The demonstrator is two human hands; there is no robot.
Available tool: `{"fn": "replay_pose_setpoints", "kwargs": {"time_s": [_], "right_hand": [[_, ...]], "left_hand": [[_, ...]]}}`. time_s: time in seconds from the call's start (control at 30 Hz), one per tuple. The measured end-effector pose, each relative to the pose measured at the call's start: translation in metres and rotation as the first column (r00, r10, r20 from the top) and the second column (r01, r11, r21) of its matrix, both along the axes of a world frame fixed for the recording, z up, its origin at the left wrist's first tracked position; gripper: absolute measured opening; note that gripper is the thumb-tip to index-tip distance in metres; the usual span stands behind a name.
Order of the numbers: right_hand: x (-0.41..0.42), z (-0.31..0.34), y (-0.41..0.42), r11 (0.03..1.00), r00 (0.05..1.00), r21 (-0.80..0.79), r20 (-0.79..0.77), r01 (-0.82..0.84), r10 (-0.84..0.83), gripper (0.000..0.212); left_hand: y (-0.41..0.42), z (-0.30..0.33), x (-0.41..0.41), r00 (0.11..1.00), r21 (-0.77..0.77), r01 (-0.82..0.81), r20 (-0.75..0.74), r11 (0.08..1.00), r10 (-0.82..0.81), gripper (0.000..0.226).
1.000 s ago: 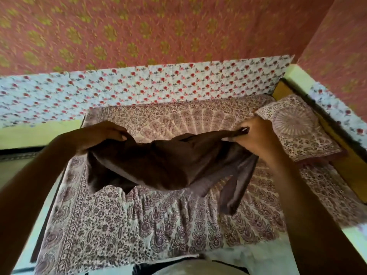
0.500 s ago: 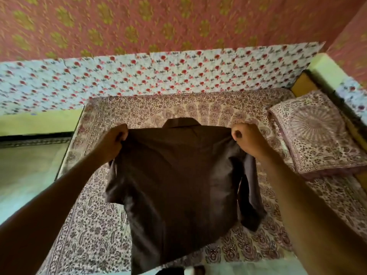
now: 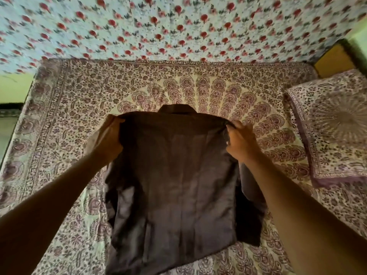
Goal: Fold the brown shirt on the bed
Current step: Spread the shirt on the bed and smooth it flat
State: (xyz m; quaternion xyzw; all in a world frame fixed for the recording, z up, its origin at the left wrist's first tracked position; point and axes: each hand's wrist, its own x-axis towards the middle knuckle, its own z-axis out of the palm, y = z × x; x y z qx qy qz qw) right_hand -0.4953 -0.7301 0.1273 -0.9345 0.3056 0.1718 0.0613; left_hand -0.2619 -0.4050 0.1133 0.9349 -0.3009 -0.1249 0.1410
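The brown shirt (image 3: 174,185) is stretched out over the bed (image 3: 65,108), back panel facing me and collar pointing toward the far wall. My left hand (image 3: 108,136) grips its left shoulder and my right hand (image 3: 239,140) grips its right shoulder. The body of the shirt hangs down toward me; its lower hem reaches the near part of the bed. A sleeve droops at the right side, partly tucked behind the body. Whether the lower part rests on the bedsheet or hangs just above it, I cannot tell.
The bed carries a purple and cream patterned sheet. A matching pillow (image 3: 335,126) lies at the right end. A floral cloth (image 3: 178,28) covers the wall behind the bed. A yellow ledge (image 3: 333,60) sits in the far right corner.
The shirt was bunched between my hands, then opened out flat. Since then my hands have lowered it nearer the bed, and my view has tilted further down.
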Motion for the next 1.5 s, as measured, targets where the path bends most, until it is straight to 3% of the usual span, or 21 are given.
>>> {"fn": "replay_pose_setpoints", "kwargs": {"time_s": [0.1, 0.17, 0.23, 0.33, 0.4, 0.5, 0.67, 0.73, 0.83, 0.9, 0.97, 1.07, 1.13, 1.23, 1.37, 1.43, 1.5], "right_hand": [[0.037, -0.043, -0.025, 0.999, 0.999, 0.022, -0.013, -0.041, 0.041, 0.063], [0.060, -0.071, -0.038, 0.997, 0.999, 0.069, 0.001, -0.040, 0.040, 0.064], [0.086, -0.098, -0.053, 0.995, 1.000, 0.103, 0.003, -0.004, 0.004, 0.068], [0.127, -0.135, -0.070, 0.987, 0.998, 0.149, -0.005, 0.061, -0.060, 0.096], [0.157, -0.161, -0.083, 0.992, 0.998, 0.112, 0.018, 0.056, -0.059, 0.105], [0.197, -0.194, -0.096, 0.998, 0.999, 0.044, 0.025, 0.038, -0.039, 0.108], [0.236, -0.257, -0.115, 0.993, 0.996, 0.079, -0.021, 0.091, -0.090, 0.107], [0.234, -0.275, -0.110, 0.994, 0.995, 0.044, -0.017, 0.099, -0.099, 0.100], [0.215, -0.292, -0.076, 0.987, 0.976, -0.114, 0.198, 0.110, -0.086, 0.085], [0.194, -0.302, -0.039, 0.985, 0.941, -0.165, 0.339, 0.049, 0.010, 0.074], [0.168, -0.317, 0.004, 0.993, 0.916, -0.107, 0.391, -0.048, 0.087, 0.069], [0.132, -0.348, 0.050, 0.980, 0.935, 0.026, 0.306, -0.199, 0.182, 0.073], [0.114, -0.366, 0.047, 0.972, 0.937, -0.016, 0.264, -0.235, 0.230, 0.076], [0.104, -0.377, 0.022, 0.989, 0.960, -0.128, 0.258, -0.075, 0.106, 0.077], [0.106, -0.372, 0.018, 0.980, 0.949, -0.085, 0.278, 0.181, -0.151, 0.082], [0.101, -0.363, 0.047, 0.988, 0.953, -0.094, 0.292, 0.119, -0.087, 0.082], [0.078, -0.359, 0.091, 0.996, 0.950, -0.049, 0.300, -0.070, 0.082, 0.082]], "left_hand": [[-0.033, -0.040, 0.034, 0.999, 0.099, -0.020, -0.027, 0.995, 0.023, 0.074], [-0.047, -0.081, 0.062, 1.000, 0.097, -0.031, 0.004, 0.995, 0.031, 0.065], [-0.066, -0.114, 0.085, 0.999, 0.081, -0.024, -0.019, 0.996, 0.026, 0.074], [-0.090, -0.157, 0.112, 0.995, 0.045, -0.075, -0.057, 0.996, 0.078, 0.068], [-0.109, -0.168, 0.125, 0.998, 0.071, -0.069, 0.008, 0.995, 0.069, 0.059], [-0.130, -0.193, 0.151, 0.985, 0.169, -0.170, 0.035, 0.971, 0.167, 0.056], [-0.145, -0.254, 0.181, 0.987, 0.132, -0.163, 0.024, 0.978, 0.162, 0.052], [-0.151, -0.265, 0.171, 0.979, 0.209, -0.205, 0.061, 0.956, 0.196, 0.062], [-0.152, -0.269, 0.136, 0.957, 0.237, -0.257, 0.194, 0.937, 0.214, 0.089], [-0.147, -0.275, 0.103, 0.977, 0.077, -0.152, 0.160, 0.985, 0.138, 0.074], [-0.136, -0.289, 0.059, 0.998, -0.056, -0.003, 0.068, 0.998, 0.006, 0.060], [-0.106, -0.327, 0.020, 0.994, 0.019, 0.068, -0.085, 0.998, -0.066, 0.078], [-0.081, -0.350, 0.025, 0.998, 0.091, 0.058, -0.026, 0.994, -0.055, 0.085], [-0.055, -0.365, 0.050, 1.000, 0.080, -0.029, 0.006, 0.996, 0.029, 0.085], [-0.055, -0.355, 0.053, 0.988, 0.081, -0.155, 0.006, 0.985, 0.155, 0.076], [-0.055, -0.340, 0.025, 0.990, 0.047, -0.121, 0.077, 0.992, 0.117, 0.070], [-0.046, -0.337, -0.027, 0.998, 0.025, -0.005, 0.055, 1.000, 0.004, 0.069]]}}
